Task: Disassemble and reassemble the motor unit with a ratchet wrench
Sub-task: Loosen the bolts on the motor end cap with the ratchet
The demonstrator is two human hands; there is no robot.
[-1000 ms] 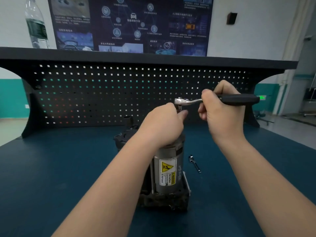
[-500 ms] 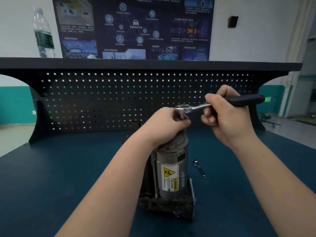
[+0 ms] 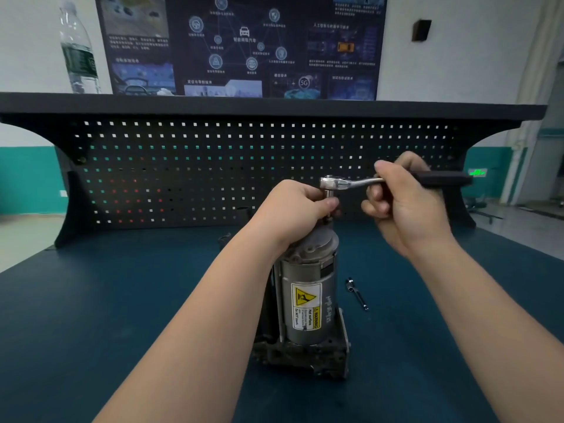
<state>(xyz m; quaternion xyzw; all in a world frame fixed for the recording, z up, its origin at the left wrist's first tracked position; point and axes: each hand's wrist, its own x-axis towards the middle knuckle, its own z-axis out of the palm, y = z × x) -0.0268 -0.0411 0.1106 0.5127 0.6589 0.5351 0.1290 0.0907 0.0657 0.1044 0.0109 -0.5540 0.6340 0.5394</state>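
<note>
At frame centre on the bench (image 3: 91, 315), the motor (image 3: 305, 300) is steadied by the left hand (image 3: 293, 209), fingers pinching the socket; the wrench (image 3: 351, 183) is gripped by the right hand (image 3: 406, 206), best swung level

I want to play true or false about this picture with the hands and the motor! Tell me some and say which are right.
1. The right hand holds the wrench by its handle. True.
2. The motor lies flat on its side. False: it stands upright on the table.
3. The left hand is on top of the motor, fingers around the socket under the wrench head. True.
4. A water bottle stands on the table beside the motor. False: it stands up on the shelf.
5. A small metal piece lies right of the motor. True.
</note>
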